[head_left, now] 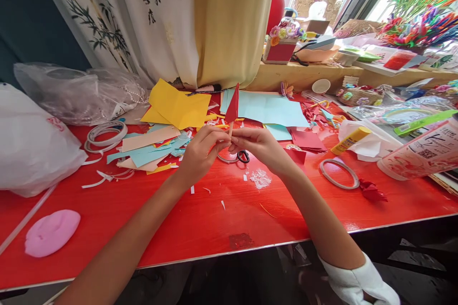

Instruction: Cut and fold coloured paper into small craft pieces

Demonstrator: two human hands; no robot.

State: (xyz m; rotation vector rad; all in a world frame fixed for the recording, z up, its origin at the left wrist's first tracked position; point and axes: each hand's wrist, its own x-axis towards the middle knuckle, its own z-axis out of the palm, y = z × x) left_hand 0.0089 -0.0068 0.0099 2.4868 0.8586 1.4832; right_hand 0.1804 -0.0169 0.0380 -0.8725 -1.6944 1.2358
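Between my two hands, above the middle of the red table, stands a thin pale stick (231, 128) with a pointed piece of folded red paper (232, 107) at its top. My left hand (204, 148) pinches the lower stick from the left. From the right, my right hand (258, 146) pinches it too, fingertips close to those of the left. The lower end of the stick is hidden by the fingers. Just beyond my hands lies a pair of scissors with a black handle (243, 156), partly covered.
Yellow paper (181, 107), light blue paper (270, 107) and scraps lie behind my hands. Tape rolls (106, 135) are at left, near a white plastic bag (32, 143) and pink clay (53, 233). At right are a glue stick (350, 140), a tape ring (339, 174) and a pink bottle (422, 150).
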